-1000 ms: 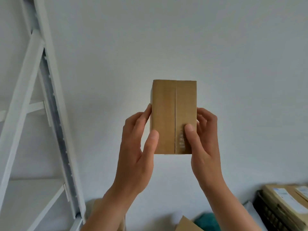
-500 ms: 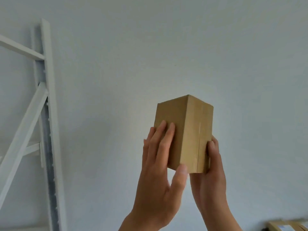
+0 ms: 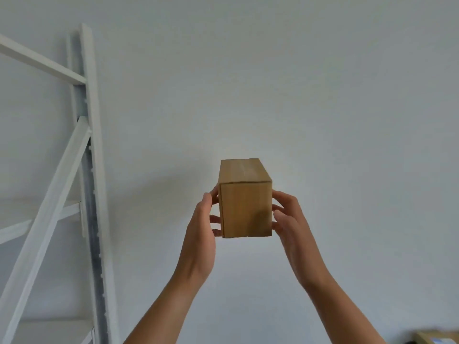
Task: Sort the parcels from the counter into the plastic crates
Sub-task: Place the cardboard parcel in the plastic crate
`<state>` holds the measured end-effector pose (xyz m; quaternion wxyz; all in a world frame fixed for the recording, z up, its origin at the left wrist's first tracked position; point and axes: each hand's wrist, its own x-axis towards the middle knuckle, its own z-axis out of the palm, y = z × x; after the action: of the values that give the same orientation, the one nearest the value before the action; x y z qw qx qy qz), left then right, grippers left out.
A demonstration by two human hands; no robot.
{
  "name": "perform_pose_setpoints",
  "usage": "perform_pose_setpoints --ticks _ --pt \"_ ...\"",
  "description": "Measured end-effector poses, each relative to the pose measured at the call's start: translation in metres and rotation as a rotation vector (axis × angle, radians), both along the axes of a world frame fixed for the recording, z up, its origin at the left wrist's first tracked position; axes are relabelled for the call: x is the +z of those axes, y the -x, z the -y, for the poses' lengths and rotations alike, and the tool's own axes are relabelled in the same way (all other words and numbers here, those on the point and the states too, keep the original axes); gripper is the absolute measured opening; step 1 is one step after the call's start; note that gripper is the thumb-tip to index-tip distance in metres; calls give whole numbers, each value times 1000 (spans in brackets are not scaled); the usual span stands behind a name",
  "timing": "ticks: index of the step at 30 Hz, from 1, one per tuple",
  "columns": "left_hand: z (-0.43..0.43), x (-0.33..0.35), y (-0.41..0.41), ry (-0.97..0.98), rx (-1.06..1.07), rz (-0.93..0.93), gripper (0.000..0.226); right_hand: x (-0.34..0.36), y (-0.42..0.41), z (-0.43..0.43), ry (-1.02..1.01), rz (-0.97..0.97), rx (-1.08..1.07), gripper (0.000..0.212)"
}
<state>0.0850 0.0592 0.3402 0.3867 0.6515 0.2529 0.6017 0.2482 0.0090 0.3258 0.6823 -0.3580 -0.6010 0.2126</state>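
White wall, cardboard parcel gripped by left hand, right hand

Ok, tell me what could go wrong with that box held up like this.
1. The left hand and right hand pinch the cardboard box by its sides, nothing visible beneath it; it could slip.
2. No crate is in view, so lowering it may go blind, perhaps onto the parcel at the lower right.
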Motion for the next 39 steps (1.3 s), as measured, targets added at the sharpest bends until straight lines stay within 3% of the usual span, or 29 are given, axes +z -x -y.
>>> perform_pose_setpoints --ticks 5,9,17,21,23,29,39 --pt "-12 10 16 -149 57 -163 45 11 -22 -3 -14 -31 -20 47" --pt "-5 27 10 -215 46 -181 34 30 -19 -5 -56 -6 -91 37" --pt "-18 24 2 -187 26 -120 49 45 -5 -3 -30 -15 -104 38" --pt "-17 21 8 -233 12 -209 54 48 -7 3 -17 -43 -91 25" --pt "-14 20 13 -254 -36 -243 61 49 -10 6 0 -37 -38 36" --pt "1 16 22 -163 -182 -140 62 39 -14 24 100 219 82 74" --pt "31 15 45 -262 -246 -148 62 32 -10 65 -64 260 66 88"
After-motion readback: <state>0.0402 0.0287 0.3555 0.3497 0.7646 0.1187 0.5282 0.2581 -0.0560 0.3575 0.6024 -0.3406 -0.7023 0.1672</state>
